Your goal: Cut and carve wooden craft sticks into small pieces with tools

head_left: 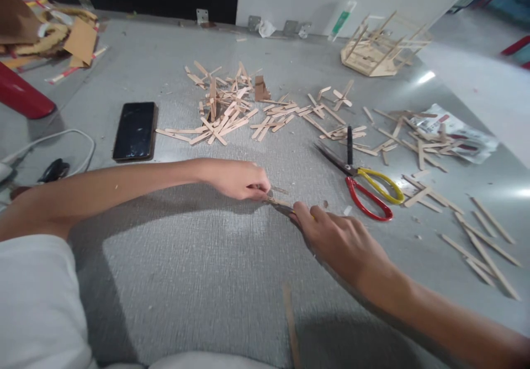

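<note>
My left hand [244,180] is closed, its fingers pinching a thin wooden craft stick [271,199]. My right hand [337,234] is wrapped round a tool with a grey metal blade [283,209]; its handle is hidden in the palm, so I cannot tell its exact kind. The blade's tip meets the craft stick close to my left fingertips. Just beyond them, another short sliver of wood [279,190] shows. To the right lie large scissors [351,173] with one red and one yellow handle, a black pen-like object [350,145] beside their blades.
Loose craft sticks [226,121] are heaped behind my hands, and more sticks [482,242] lie at right. A phone [134,130] rests at left near a white cable [89,137]. A wooden stick frame [379,54] stands at back right. One stick [290,325] lies near the front.
</note>
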A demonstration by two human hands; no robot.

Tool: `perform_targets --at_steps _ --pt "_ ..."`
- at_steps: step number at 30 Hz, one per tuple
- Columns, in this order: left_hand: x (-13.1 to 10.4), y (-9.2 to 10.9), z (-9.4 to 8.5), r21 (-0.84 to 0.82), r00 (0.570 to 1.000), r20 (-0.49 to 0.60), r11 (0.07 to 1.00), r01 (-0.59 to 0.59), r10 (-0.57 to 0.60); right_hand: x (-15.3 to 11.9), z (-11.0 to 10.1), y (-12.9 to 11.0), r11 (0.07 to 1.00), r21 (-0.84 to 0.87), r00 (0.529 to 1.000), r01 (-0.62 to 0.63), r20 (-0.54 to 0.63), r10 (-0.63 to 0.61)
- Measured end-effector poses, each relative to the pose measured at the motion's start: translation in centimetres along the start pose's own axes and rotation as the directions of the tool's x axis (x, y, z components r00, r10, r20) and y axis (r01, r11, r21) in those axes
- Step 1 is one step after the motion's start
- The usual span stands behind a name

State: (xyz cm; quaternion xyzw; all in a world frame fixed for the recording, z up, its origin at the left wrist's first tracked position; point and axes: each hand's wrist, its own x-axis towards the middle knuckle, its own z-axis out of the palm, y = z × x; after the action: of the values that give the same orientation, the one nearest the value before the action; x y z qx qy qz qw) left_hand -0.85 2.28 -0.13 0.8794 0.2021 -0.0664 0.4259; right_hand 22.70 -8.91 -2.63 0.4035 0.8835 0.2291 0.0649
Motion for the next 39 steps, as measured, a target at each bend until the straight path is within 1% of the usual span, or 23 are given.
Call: perform_targets --at_steps 5,9,12,14,18,20,22,23,25,28,29,31,33,35,39 --pt "0.0 -0.1 0.0 -0.014 1.0 0.006 1.0 0.001 -0.001 0.4 -2.2 -0.4 0.98 -0.199 1.0 0.017 -0.019 -0.021" --pt "0.1 -0.1 0.1 -0.021 1.0 -0.013 1.0 0.006 -0.006 0.7 -3.6 -1.4 0.967 -0.256 0.999 0.018 0.047 -0.007" --pt "0.1 0.0 0.3 -0.016 0.999 -0.041 1.0 0.004 -0.005 1.0 -4.4 -2.3 0.972 -0.235 0.991 -0.017 0.126 0.048" --pt "0.1 0.1 0.4 -0.011 0.999 -0.05 1.0 -0.001 0.0 1.5 -5.1 -2.5 0.981 -0.19 0.978 -0.027 0.197 0.066" --pt "0.1 0.0 0.4 0.005 0.999 -0.05 1.0 -0.013 0.013 3.0 -6.5 -1.5 0.998 -0.049 0.925 -0.029 0.377 0.046" --pt "0.1 -0.1 0.4 -0.001 0.999 -0.046 1.0 -0.016 0.016 3.6 -7.1 -0.9 0.999 0.021 0.9 -0.028 0.435 0.016" --pt "0.2 -0.1 0.3 -0.016 0.999 -0.04 1.0 -0.01 0.01 3.7 -7.3 -0.9 0.999 0.032 0.898 -0.025 0.44 0.008" --pt "0.1 0.0 0.3 -0.022 0.999 -0.037 1.0 -0.005 0.004 3.6 -7.2 -1.1 1.0 -0.002 0.905 -0.03 0.424 0.028" --pt "0.1 0.0 0.3 -0.024 0.999 -0.039 1.0 0.006 -0.007 3.0 -6.8 -2.0 0.994 -0.101 0.93 -0.033 0.362 0.067" --pt "0.0 0.2 0.3 -0.016 0.999 -0.054 1.0 0.007 -0.008 1.9 -5.7 -3.6 0.965 -0.256 0.965 -0.053 0.237 0.116" --pt "0.0 0.2 0.3 -0.014 0.998 -0.058 1.0 0.007 -0.008 1.6 -5.4 -4.1 0.956 -0.287 0.97 -0.067 0.207 0.13" --pt "0.0 0.3 0.4 -0.008 0.998 -0.059 1.0 0.014 -0.014 1.3 -5.1 -4.6 0.949 -0.304 0.972 -0.086 0.185 0.147" --pt "0.0 0.3 0.4 0.0 0.998 -0.056 1.0 0.023 -0.023 1.5 -5.3 -4.5 0.954 -0.284 0.965 -0.096 0.208 0.159" --pt "0.0 0.4 0.4 0.011 0.998 -0.054 1.0 0.023 -0.022 2.0 -5.8 -4.0 0.966 -0.24 0.952 -0.099 0.259 0.162" --pt "0.0 0.5 0.3 0.028 0.999 -0.052 1.0 0.013 -0.012 3.2 -7.0 -2.5 0.994 -0.101 0.926 -0.049 0.368 0.083"
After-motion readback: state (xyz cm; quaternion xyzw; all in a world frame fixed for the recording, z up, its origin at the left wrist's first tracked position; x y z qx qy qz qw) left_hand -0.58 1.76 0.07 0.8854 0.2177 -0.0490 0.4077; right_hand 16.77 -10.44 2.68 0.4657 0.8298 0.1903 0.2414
